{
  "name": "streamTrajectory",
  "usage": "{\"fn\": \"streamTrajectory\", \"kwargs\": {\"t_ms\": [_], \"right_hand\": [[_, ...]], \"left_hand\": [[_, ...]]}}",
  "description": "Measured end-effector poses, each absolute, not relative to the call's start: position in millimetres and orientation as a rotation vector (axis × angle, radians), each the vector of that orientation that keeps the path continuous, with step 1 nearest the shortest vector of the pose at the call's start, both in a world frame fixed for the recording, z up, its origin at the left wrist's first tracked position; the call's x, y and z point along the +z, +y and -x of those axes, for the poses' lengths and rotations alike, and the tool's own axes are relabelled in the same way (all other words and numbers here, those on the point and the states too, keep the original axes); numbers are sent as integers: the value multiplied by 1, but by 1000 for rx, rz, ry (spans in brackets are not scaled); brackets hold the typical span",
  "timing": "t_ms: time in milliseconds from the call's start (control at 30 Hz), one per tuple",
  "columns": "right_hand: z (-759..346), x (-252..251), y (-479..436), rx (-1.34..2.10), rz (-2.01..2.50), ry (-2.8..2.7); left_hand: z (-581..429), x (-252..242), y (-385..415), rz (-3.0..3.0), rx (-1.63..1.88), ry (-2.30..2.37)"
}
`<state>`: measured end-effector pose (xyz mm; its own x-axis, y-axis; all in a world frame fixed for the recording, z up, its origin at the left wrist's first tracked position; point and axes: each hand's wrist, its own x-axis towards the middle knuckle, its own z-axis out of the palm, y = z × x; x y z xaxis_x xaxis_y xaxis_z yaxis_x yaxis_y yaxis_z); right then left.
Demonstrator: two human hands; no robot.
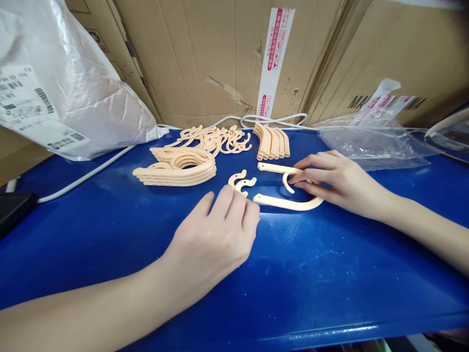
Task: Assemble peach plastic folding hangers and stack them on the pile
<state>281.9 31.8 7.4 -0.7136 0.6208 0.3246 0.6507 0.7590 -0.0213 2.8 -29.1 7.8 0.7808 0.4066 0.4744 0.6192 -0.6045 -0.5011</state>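
Observation:
My right hand (331,178) rests on a peach plastic hanger body (289,202) lying on the blue table (110,234), its fingers pinched on a small hook piece (287,182) at the hanger's middle. My left hand (216,230) lies knuckles up, fingers curled down, fingertips touching two loose hook pieces (242,183). What the left fingers grip is hidden.
A stack of assembled hangers (178,168), a heap of loose hooks (216,139) and a row of hanger bodies (273,143) lie behind. Cardboard boxes (205,54) wall the back. A white plastic bag (62,83) sits left, clear bags (373,137) right, a white cable (84,176) crosses, a dark object (12,208) far left.

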Motion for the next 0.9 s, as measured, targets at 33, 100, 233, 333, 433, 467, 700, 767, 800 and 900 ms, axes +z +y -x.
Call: {"fn": "streamTrajectory", "kwargs": {"t_ms": [33, 100, 233, 333, 433, 467, 700, 767, 800, 900], "right_hand": [[-283, 7, 32, -136, 989, -2644], [-285, 7, 33, -136, 995, -2643], [-285, 7, 35, -121, 1006, -2645], [-285, 7, 35, -100, 1005, -2653], [-285, 8, 35, -98, 1010, -2652], [-285, 8, 34, -105, 1013, -2650], [-270, 15, 16, -214, 925, -2602], [-263, 14, 9, -234, 860, -2624], [-261, 13, 6, -248, 839, -2645], [-255, 8, 1, -322, 794, -2687]], "left_hand": [[-3, 6, -26, 2328, -429, -746], [-3, 1, -20, 2416, -473, -758], [-1, -4, -11, 2648, -542, -916], [-1, -4, -10, 2670, -543, -910], [-2, -3, -11, 2652, -540, -893], [-2, -3, -11, 2647, -542, -893], [1, -7, -4, 2652, -557, -996], [2, -8, -4, 2665, -562, -1002], [1, -8, -4, 2668, -562, -1000], [1, -7, -4, 2680, -566, -989]]}}
